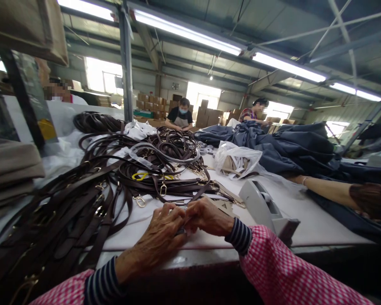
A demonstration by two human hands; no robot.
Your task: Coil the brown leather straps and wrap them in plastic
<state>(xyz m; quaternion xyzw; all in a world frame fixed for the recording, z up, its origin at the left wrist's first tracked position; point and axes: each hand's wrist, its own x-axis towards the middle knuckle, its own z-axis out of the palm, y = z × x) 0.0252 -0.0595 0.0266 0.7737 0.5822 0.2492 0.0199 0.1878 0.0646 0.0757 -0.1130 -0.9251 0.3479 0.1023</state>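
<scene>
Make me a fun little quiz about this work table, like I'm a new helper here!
1. True or false: the yellow-handled scissors lie among the brown leather straps.
2. What stands to the right of the right hand? A: a grey tape dispenser. B: a red bucket.
3. Which colour goes with white on the checked sleeve?

Key: 1 true; 2 A; 3 pink.

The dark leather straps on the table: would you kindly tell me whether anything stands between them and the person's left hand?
Nothing visible does: the dark leather straps lie just beside the left hand on the white-covered table.
</scene>
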